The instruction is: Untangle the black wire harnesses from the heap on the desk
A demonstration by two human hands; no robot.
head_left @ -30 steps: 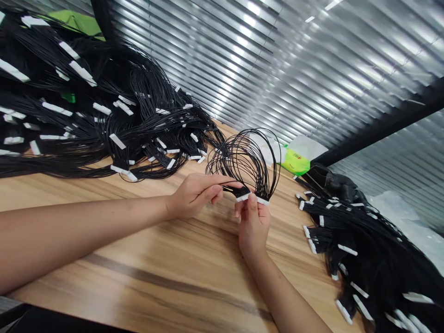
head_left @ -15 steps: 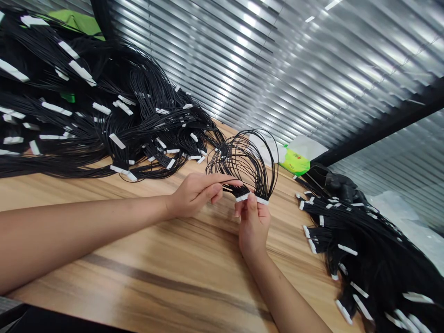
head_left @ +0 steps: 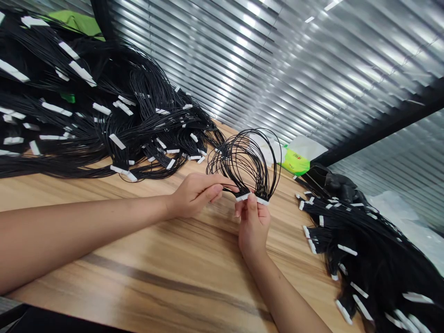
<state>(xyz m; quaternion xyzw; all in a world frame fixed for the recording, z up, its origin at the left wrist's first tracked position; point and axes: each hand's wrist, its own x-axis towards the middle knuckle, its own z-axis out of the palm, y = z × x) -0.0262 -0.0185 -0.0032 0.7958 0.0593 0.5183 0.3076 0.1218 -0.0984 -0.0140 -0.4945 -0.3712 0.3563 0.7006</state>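
My right hand [head_left: 254, 226] pinches two white connectors [head_left: 262, 201] of a black wire harness [head_left: 255, 159], side by side between thumb and fingers. From the connectors the thin wires rise and loop round above the tabletop. My left hand [head_left: 199, 194] is just left of them, its index finger stretched among the wires close to the left connector [head_left: 243, 196]. The thumb lies below that finger and the other fingers are curled. Some wires run over the index finger; I see none gripped in this hand.
A large heap of black wire harnesses [head_left: 145, 115] with white connectors covers the left back of the wooden table [head_left: 166, 277]. A second pile [head_left: 374, 259] lies along the right edge. Behind stand a green tissue pack [head_left: 294, 160] and a corrugated metal wall [head_left: 243, 60].
My left index finger has shifted slightly down and left among the wires, and the wires above the left connector show more. The loops have swung slightly right. My right hand stays put.
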